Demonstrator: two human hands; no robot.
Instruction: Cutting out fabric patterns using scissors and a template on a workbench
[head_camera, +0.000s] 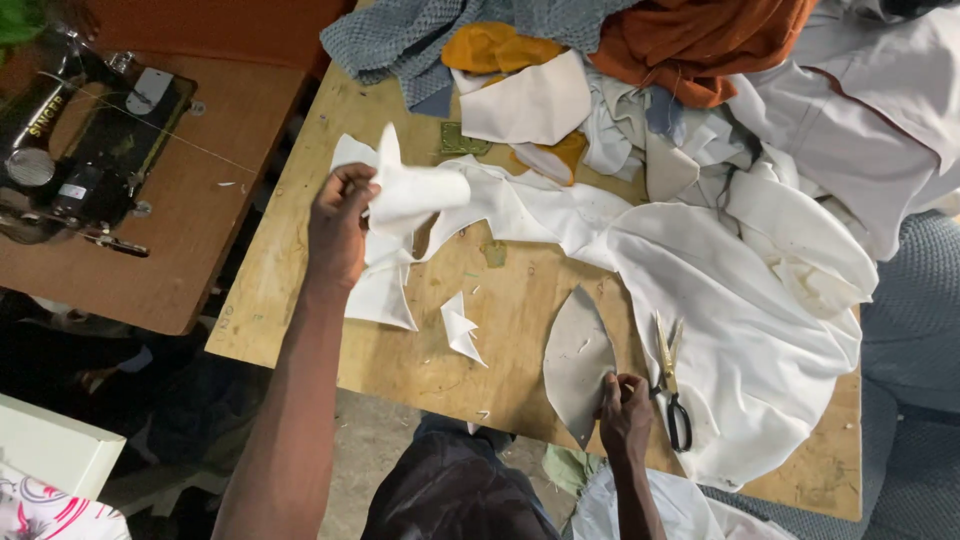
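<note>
Near the lower middle of the frame a leaf-shaped grey pattern piece (577, 362) lies flat on the wooden table (300, 250), and the right hand (625, 410) presses its fingers together on the lower edge, seemingly to keep it from sliding. Just right of it rest gold-handled scissors (670, 385), touching the large white cloth (740, 330) spread toward the right. Left of centre, the left hand (338, 230) pinches a white fabric offcut (410, 195), lifting it off the other scraps. A black sewing machine (80, 140) sits upper left.
</note>
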